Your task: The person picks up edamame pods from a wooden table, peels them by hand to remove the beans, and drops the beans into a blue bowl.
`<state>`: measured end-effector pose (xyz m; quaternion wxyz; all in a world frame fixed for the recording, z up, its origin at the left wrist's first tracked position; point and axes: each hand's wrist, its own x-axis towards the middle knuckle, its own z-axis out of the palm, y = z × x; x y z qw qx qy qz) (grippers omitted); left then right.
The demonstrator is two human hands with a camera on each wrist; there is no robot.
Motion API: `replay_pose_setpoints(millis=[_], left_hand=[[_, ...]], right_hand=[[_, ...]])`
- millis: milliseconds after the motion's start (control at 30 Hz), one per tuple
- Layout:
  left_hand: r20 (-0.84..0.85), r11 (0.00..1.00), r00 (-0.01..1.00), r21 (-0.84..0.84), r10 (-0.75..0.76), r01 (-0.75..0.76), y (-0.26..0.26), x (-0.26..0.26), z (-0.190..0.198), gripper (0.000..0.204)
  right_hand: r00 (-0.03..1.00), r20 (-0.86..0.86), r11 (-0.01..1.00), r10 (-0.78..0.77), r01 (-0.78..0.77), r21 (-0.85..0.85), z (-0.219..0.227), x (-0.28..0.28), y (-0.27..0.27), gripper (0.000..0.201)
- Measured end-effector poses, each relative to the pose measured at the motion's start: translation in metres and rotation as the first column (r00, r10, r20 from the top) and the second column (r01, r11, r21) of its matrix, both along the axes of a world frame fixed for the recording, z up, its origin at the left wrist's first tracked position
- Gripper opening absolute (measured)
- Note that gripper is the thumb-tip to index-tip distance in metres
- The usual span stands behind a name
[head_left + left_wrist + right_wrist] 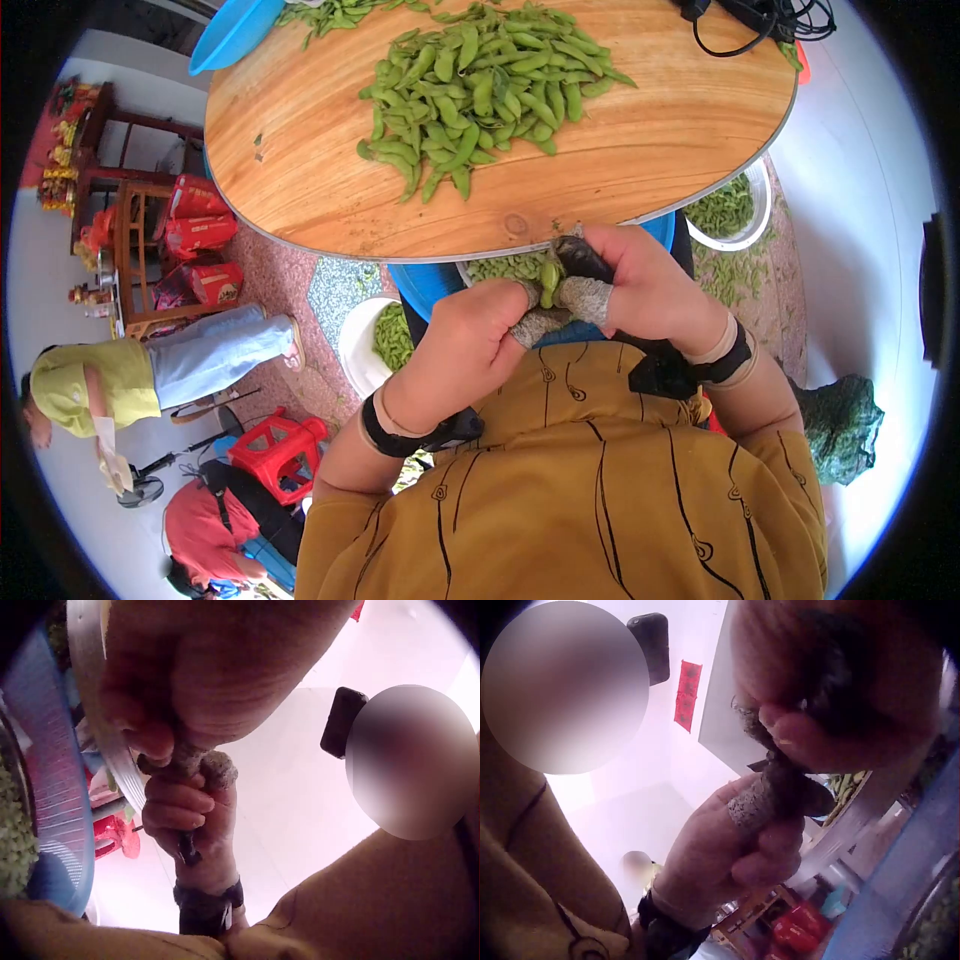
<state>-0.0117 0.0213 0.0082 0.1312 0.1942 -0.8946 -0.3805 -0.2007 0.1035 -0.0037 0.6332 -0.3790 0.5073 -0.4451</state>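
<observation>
Both hands meet just below the table's near edge in the head view. My left hand (475,322) pinches a green soybean pod (549,277) between thumb and fingers. My right hand (655,290) grips a dark object (584,258), with its thumb right at the pod. In the left wrist view, a dark end (190,849) of that object sticks out below the right hand's curled fingers; its kind cannot be told. Grey finger covers (587,298) wrap the thumbs and fingertips. Shelled beans (508,267) lie in a container under the hands, partly hidden by the table.
A heap of pods (470,90) lies on the wooden table (300,190). Beneath is a blue basin (425,290). White buckets of pods or husks stand at left (357,345) and right (765,215). A red stool (275,455) and two people are farther left.
</observation>
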Motion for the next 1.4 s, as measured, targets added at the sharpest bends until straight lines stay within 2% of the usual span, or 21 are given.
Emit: replay_pose_setpoints(millis=[100,167,367,400,467,500,567,600,633,667,700,733,767,900,967,1000,1067,1200,1267,1367,1400], left_hand=[[0.008,1.0,1.0,-0.02,-0.013,0.013,-0.001,0.0,0.002,0.012],[0.009,0.995,1.0,0.101,-0.017,0.016,-0.002,0.001,0.003,0.012],[0.025,1.0,1.0,0.022,-0.011,0.01,-0.003,-0.001,0.002,0.011],[0.025,1.0,1.0,0.022,-0.012,0.011,-0.003,-0.001,0.002,0.011],[0.015,0.987,0.998,0.153,-0.055,0.052,-0.004,0.001,0.002,0.011],[0.014,0.987,0.998,0.153,-0.054,0.051,-0.005,0.001,0.003,0.011],[0.032,0.926,0.995,0.37,-0.091,0.073,-0.004,0.002,0.009,0.004],[0.032,0.926,0.995,0.371,-0.09,0.072,-0.004,0.002,0.012,0.004],[0.043,0.804,0.997,0.595,-0.059,0.022,-0.004,0.002,0.015,0.005],[0.061,0.627,0.998,0.778,-0.032,-0.028,-0.004,0.002,0.016,0.01],[0.061,0.627,0.998,0.778,-0.032,-0.027,-0.004,0.002,0.016,0.01],[0.03,0.531,1.0,0.847,-0.006,-0.022,-0.005,0.002,0.015,0.012],[0.003,0.428,1.0,0.904,0.024,-0.013,-0.005,0.002,0.014,0.015],[0.003,0.429,1.0,0.904,-0.018,0.005,-0.005,0.003,0.012,0.013],[0.034,0.606,0.999,0.796,-0.023,-0.013,-0.003,0.003,0.013,0.012],[0.033,0.606,0.999,0.796,-0.022,-0.013,-0.002,0.002,0.013,0.012],[0.022,0.742,1.0,0.671,-0.012,-0.006,-0.001,0.002,0.012,0.01],[0.026,0.792,1.0,0.61,-0.016,-0.004,-0.001,0.003,0.012,0.007],[0.021,0.873,1.0,0.488,-0.015,0.003,-0.001,0.002,0.011,0.006],[-0.007,0.93,1.0,0.368,-0.006,0.008,0.0,0.001,0.006,0.005],[-0.005,0.929,1.0,0.369,-0.006,0.008,0.001,0.001,0.005,0.005]], right_hand=[[1.0,0.006,1.0,-0.001,0.002,-0.024,0.0,-0.001,0.0,0.019],[1.0,0.009,1.0,0.003,-0.003,-0.03,0.0,-0.002,-0.001,0.018],[1.0,0.001,1.0,0.0,0.0,-0.015,-0.002,-0.002,-0.001,0.016],[1.0,0.004,0.998,0.017,-0.016,-0.059,-0.004,-0.003,0.0,0.016],[0.999,0.008,0.994,0.034,-0.033,-0.104,-0.003,-0.005,0.0,0.017],[0.998,0.023,0.996,0.055,-0.053,-0.067,0.003,-0.006,0.001,0.016],[0.996,0.04,0.996,0.08,-0.078,-0.029,0.009,-0.008,0.002,0.016],[0.995,0.037,0.995,0.091,-0.089,-0.039,0.011,-0.008,0.003,0.016],[0.994,0.033,0.994,0.101,-0.099,-0.049,0.011,-0.008,0.003,0.017],[0.994,0.033,0.994,0.101,-0.099,-0.049,0.009,-0.005,0.005,0.017],[0.99,0.122,0.992,0.068,-0.054,-0.113,0.005,-0.001,0.006,0.019],[0.976,0.212,0.985,0.039,-0.002,-0.172,0.002,0.002,0.007,0.021],[0.976,0.212,0.985,0.038,-0.001,-0.171,-0.001,0.002,0.008,0.021],[0.977,0.207,0.992,0.051,-0.026,-0.126,-0.002,-0.001,0.01,0.026],[0.973,0.227,0.993,0.049,-0.023,-0.112,0.001,-0.001,0.009,0.027],[0.982,0.184,0.997,0.045,-0.032,-0.073,0.003,-0.002,0.008,0.028],[0.989,0.141,0.999,0.043,-0.039,-0.032,0.004,-0.003,0.006,0.029],[0.99,0.125,0.997,0.07,-0.064,-0.048,0.005,-0.005,0.005,0.027],[0.989,0.136,0.997,0.064,-0.058,-0.049,0.006,-0.005,0.004,0.026],[0.991,0.112,0.996,0.075,-0.07,-0.046,0.004,-0.006,0.004,0.024],[0.996,0.066,0.994,0.068,-0.062,-0.094,0.002,-0.004,0.003,0.023]])
